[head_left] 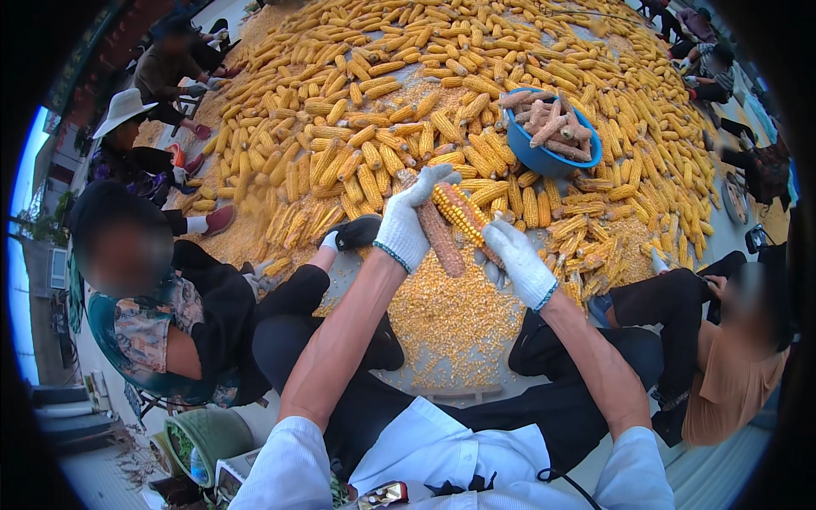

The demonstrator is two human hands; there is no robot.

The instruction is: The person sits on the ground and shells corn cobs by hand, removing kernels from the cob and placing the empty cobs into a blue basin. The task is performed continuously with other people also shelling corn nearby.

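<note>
My left hand (406,221), in a white knit glove, grips a bare brown cob (442,251) in the middle of the view, its fingers also at the upper end of a yellow corn ear (459,212). My right hand (518,259), gloved alike, is closed on the lower end of that ear, which is partly stripped of kernels. Loose kernels (442,340) lie in a pile below my hands, between my legs. Behind them spreads a big heap of yellow ears (365,127). A blue tub (548,161) of bare cobs rests on the heap, right of center.
Co-workers sit close at my left (161,331) and right (722,382), their legs reaching toward the heap. More people (127,161) line both sides farther back. A green plant pot (212,438) stands at lower left, and a bowl (733,204) lies at the right edge.
</note>
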